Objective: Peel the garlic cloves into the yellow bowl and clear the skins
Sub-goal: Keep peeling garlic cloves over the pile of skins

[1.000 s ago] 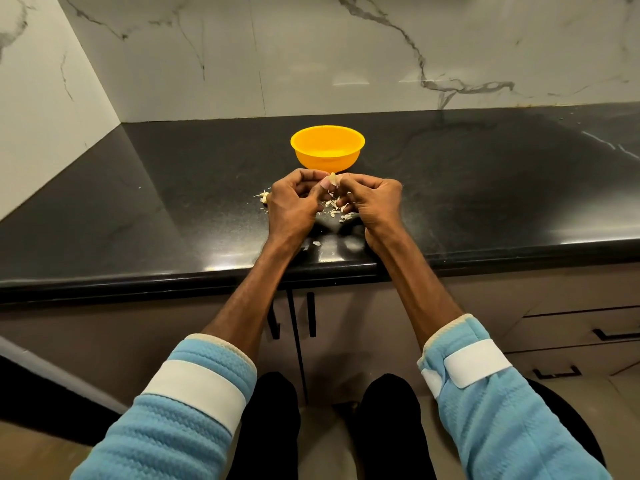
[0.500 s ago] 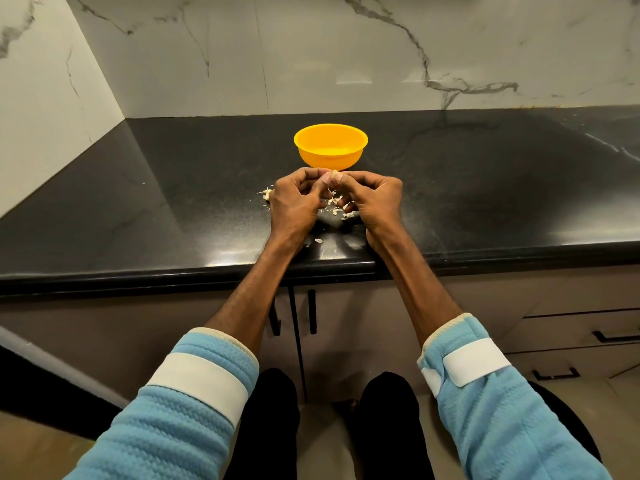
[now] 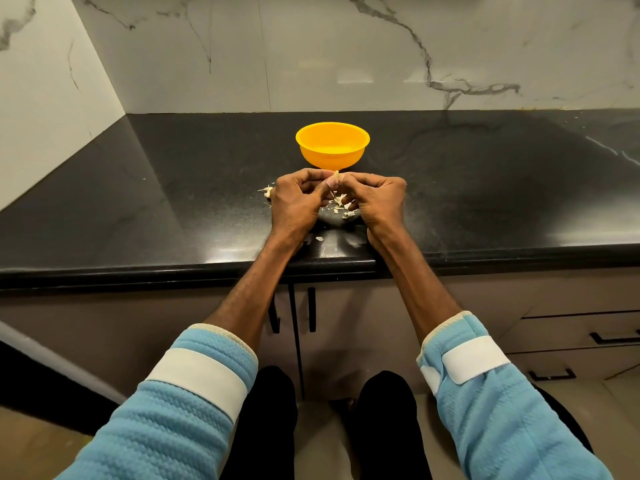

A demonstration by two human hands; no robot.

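**peelnoob:** So where's the garlic actually sitting right now?

**benchrat:** Pinched between both thumbs. Left hand [image 3: 300, 201] and right hand [image 3: 375, 201] are curled nearly closed, knuckles up, fingertips meeting on one garlic clove [image 3: 335, 174] just in front of the yellow bowl [image 3: 332, 146]. Only a pale tip of it pokes out, so I can't tell how much skin is left on it.

**peelnoob:** And the mess?

**benchrat:** Loose skins [image 3: 341, 207] lie on the black bench [image 3: 173, 188] under and between the hands, with a few more bits [image 3: 267, 192] off to the left. Can't see into the bowl well enough to count anything.

**peelnoob:** Any grip tips?

**benchrat:** My guess: the clove is small, light and firm, and gets slick once bare (sticky too, probably). Hold it by the ends and pick the skin from the tip. The skins look papery and weightless, so I'd sweep them together with the side of a hand rather than pinch each flake.
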